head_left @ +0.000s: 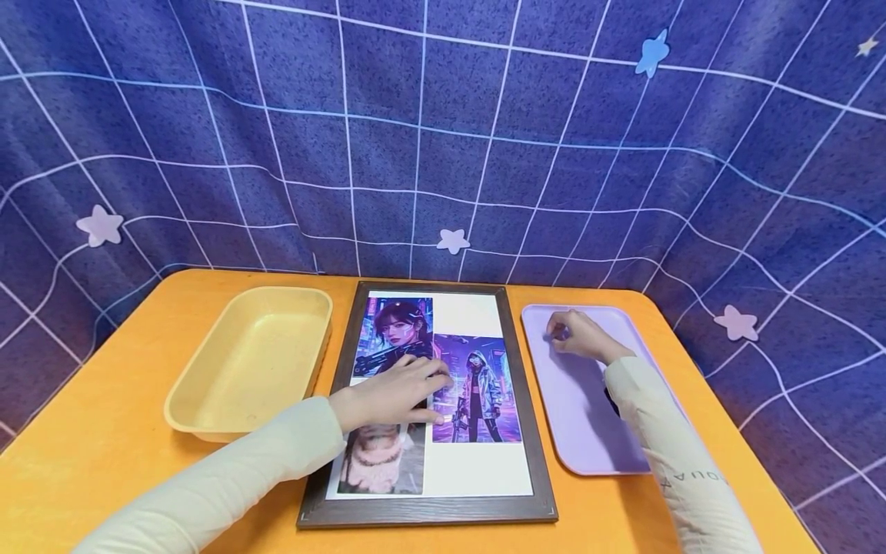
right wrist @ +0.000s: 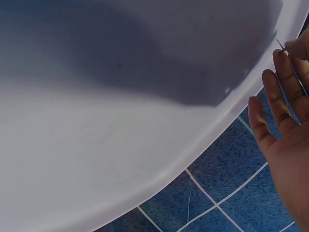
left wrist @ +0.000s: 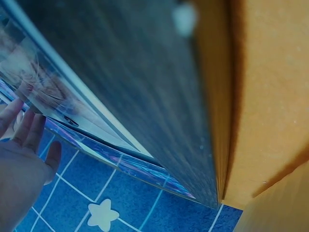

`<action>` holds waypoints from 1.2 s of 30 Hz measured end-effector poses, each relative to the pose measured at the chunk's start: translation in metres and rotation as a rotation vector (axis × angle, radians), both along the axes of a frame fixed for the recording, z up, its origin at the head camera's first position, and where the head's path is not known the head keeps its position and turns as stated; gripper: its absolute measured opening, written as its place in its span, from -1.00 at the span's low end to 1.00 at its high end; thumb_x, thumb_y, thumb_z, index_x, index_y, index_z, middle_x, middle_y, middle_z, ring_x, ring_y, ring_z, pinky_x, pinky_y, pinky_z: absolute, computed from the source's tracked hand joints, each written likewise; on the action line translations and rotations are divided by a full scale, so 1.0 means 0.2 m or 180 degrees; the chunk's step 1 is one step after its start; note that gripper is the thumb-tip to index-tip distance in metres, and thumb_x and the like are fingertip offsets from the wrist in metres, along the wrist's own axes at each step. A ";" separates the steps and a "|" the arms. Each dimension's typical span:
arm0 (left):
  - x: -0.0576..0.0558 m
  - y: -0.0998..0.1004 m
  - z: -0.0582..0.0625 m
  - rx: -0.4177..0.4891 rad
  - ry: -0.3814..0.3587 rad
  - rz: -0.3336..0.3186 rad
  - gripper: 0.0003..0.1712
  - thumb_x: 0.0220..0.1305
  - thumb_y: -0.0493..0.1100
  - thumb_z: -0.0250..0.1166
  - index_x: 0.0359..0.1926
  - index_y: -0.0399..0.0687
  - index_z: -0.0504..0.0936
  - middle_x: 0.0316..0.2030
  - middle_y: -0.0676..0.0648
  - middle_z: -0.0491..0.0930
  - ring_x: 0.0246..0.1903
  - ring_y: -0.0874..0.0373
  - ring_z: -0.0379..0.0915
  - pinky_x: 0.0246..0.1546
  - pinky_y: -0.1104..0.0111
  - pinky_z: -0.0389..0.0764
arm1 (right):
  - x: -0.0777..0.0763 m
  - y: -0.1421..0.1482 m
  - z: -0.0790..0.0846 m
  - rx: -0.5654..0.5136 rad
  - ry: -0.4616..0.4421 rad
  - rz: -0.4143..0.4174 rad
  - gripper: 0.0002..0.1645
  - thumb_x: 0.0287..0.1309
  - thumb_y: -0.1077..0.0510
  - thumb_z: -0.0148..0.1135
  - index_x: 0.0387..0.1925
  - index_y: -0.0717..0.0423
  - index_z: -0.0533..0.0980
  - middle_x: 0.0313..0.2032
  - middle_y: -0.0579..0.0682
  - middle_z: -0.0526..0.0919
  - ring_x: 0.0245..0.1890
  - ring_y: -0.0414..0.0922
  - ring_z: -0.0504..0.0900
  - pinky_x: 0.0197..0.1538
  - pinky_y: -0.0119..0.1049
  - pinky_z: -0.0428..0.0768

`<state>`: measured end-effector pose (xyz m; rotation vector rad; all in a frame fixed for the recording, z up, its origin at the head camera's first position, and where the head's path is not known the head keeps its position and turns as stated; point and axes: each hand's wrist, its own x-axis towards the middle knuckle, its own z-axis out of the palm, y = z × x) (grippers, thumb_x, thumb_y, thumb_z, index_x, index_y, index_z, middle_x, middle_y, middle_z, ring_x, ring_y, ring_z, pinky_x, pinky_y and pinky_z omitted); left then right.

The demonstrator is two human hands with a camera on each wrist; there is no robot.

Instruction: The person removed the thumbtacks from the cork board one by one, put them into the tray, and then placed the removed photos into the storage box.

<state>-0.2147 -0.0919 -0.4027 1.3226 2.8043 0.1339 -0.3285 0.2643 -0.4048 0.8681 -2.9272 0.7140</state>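
My left hand [head_left: 397, 391] rests on a dark-framed white board [head_left: 477, 469], its fingers fairly straight and spread over the pictures. Under and around it are a purple city picture [head_left: 394, 327] at upper left, a picture of a hooded figure [head_left: 477, 388] at right, and a greyish picture [head_left: 381, 465] at lower left, partly covered by the hand and forearm. Over the far part of the lilac tray [head_left: 574, 415], my right hand [head_left: 587, 338] pinches a small thin metal pin [right wrist: 279, 44] between thumb and forefinger. Its other fingers stay extended in the right wrist view.
A yellow basin [head_left: 252, 369] stands left of the board on the orange table [head_left: 104, 462]. Small bright specks [right wrist: 227, 90] lie near the tray's rim, too small to identify. A blue gridded curtain with stars [head_left: 388, 154] hangs behind the table.
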 end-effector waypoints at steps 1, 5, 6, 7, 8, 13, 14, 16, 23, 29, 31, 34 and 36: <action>0.00 0.00 0.00 0.0000 -0.0002 0.0000 -0.32 0.19 0.30 0.04 0.22 0.05 0.35 0.20 0.02 0.30 0.19 0.11 0.23 0.22 0.13 0.19 | 0.00 0.00 0.00 -0.0013 -0.0002 0.0011 -0.77 -0.31 0.41 0.25 -0.44 0.25 0.51 -0.50 0.02 0.61 -0.41 -0.08 0.54 -0.20 -0.14 0.48; 0.00 0.00 0.00 -0.0002 0.0016 -0.0003 -0.32 0.19 0.31 0.04 0.22 0.06 0.35 0.20 0.03 0.30 0.18 0.12 0.23 0.21 0.14 0.20 | 0.00 0.01 -0.01 -0.0036 0.0012 0.0056 -0.78 -0.33 0.40 0.25 -0.46 0.24 0.52 -0.52 -0.01 0.60 -0.44 -0.11 0.52 -0.24 -0.15 0.48; 0.00 0.00 -0.01 -0.0003 0.0024 -0.0003 -0.32 0.19 0.31 0.04 0.22 0.06 0.35 0.20 0.03 0.30 0.18 0.13 0.23 0.21 0.14 0.20 | 0.00 0.01 -0.02 -0.0030 0.0017 0.0063 -0.78 -0.33 0.40 0.25 -0.46 0.23 0.52 -0.53 -0.03 0.59 -0.45 -0.12 0.51 -0.25 -0.17 0.48; 0.00 0.00 -0.01 -0.0001 0.0029 -0.0007 -0.32 0.19 0.31 0.04 0.22 0.06 0.35 0.20 0.03 0.30 0.18 0.13 0.24 0.21 0.14 0.20 | 0.00 0.01 -0.02 -0.0034 0.0017 0.0072 -0.78 -0.33 0.40 0.26 -0.47 0.23 0.52 -0.54 -0.04 0.58 -0.46 -0.13 0.50 -0.26 -0.19 0.48; 0.00 0.00 -0.01 0.0001 0.0034 -0.0011 -0.32 0.19 0.31 0.04 0.22 0.05 0.35 0.19 0.03 0.30 0.17 0.13 0.24 0.20 0.14 0.20 | 0.00 0.01 -0.02 -0.0036 0.0018 0.0082 -0.78 -0.33 0.40 0.25 -0.47 0.23 0.52 -0.54 -0.05 0.58 -0.46 -0.14 0.50 -0.27 -0.21 0.47; -0.01 0.00 -0.01 0.0004 0.0023 -0.0013 -0.32 0.20 0.31 0.03 0.22 0.06 0.35 0.20 0.03 0.30 0.18 0.12 0.23 0.21 0.13 0.19 | 0.01 0.01 -0.03 -0.0050 0.0014 0.0102 -0.79 -0.32 0.41 0.25 -0.47 0.24 0.52 -0.54 -0.04 0.59 -0.46 -0.17 0.50 -0.28 -0.28 0.46; -0.01 0.00 -0.01 0.0004 0.0015 -0.0008 -0.32 0.20 0.31 0.03 0.23 0.06 0.34 0.20 0.03 0.30 0.18 0.12 0.23 0.21 0.13 0.19 | 0.01 0.01 -0.03 -0.0055 0.0011 0.0100 -0.79 -0.32 0.41 0.26 -0.46 0.25 0.52 -0.53 -0.03 0.59 -0.46 -0.16 0.50 -0.28 -0.28 0.47; -0.01 0.00 -0.02 0.0015 0.0014 -0.0011 -0.32 0.20 0.31 0.03 0.22 0.06 0.35 0.20 0.03 0.30 0.18 0.12 0.23 0.22 0.12 0.19 | 0.01 0.01 -0.03 -0.0061 0.0016 0.0088 -0.78 -0.32 0.41 0.27 -0.46 0.26 0.52 -0.53 -0.02 0.60 -0.45 -0.15 0.51 -0.27 -0.26 0.48; -0.01 0.00 -0.01 0.0001 0.0045 -0.0018 -0.32 0.19 0.31 0.04 0.22 0.06 0.35 0.19 0.03 0.31 0.18 0.12 0.23 0.22 0.14 0.19 | 0.01 0.00 -0.01 -0.0156 0.0067 0.0059 -0.78 -0.29 0.42 0.26 -0.44 0.29 0.51 -0.50 0.04 0.59 -0.43 -0.10 0.52 -0.24 -0.14 0.49; 0.00 0.00 0.00 -0.0003 0.0023 -0.0013 -0.32 0.20 0.30 0.04 0.22 0.04 0.35 0.19 0.01 0.31 0.19 0.11 0.23 0.23 0.12 0.18 | 0.00 -0.02 0.01 -0.0174 0.0095 0.0058 -0.77 -0.25 0.41 0.28 -0.40 0.29 0.50 -0.45 0.08 0.58 -0.34 -0.04 0.53 -0.15 -0.06 0.48; 0.00 0.00 0.00 -0.0006 0.0020 -0.0011 -0.32 0.20 0.30 0.04 0.23 0.04 0.34 0.20 0.01 0.31 0.20 0.11 0.23 0.24 0.12 0.17 | 0.00 -0.03 0.02 -0.0160 0.0136 0.0087 -0.78 -0.23 0.40 0.26 -0.39 0.29 0.51 -0.43 0.08 0.59 -0.32 -0.03 0.53 -0.12 -0.04 0.48; 0.00 0.00 0.00 0.0000 0.0016 -0.0011 -0.32 0.20 0.30 0.04 0.23 0.04 0.34 0.20 0.02 0.30 0.20 0.11 0.23 0.24 0.12 0.16 | 0.00 -0.05 0.04 -0.0153 0.0190 0.0130 -0.77 -0.21 0.39 0.25 -0.37 0.28 0.52 -0.41 0.08 0.60 -0.29 -0.01 0.54 -0.10 -0.01 0.48; 0.00 0.00 0.00 0.0006 0.0016 -0.0015 -0.32 0.20 0.30 0.04 0.23 0.04 0.34 0.20 0.02 0.30 0.20 0.11 0.23 0.24 0.12 0.16 | 0.00 -0.07 0.05 -0.0121 0.0241 0.0158 -0.78 -0.20 0.37 0.25 -0.36 0.26 0.52 -0.40 0.06 0.60 -0.29 -0.02 0.54 -0.10 -0.03 0.48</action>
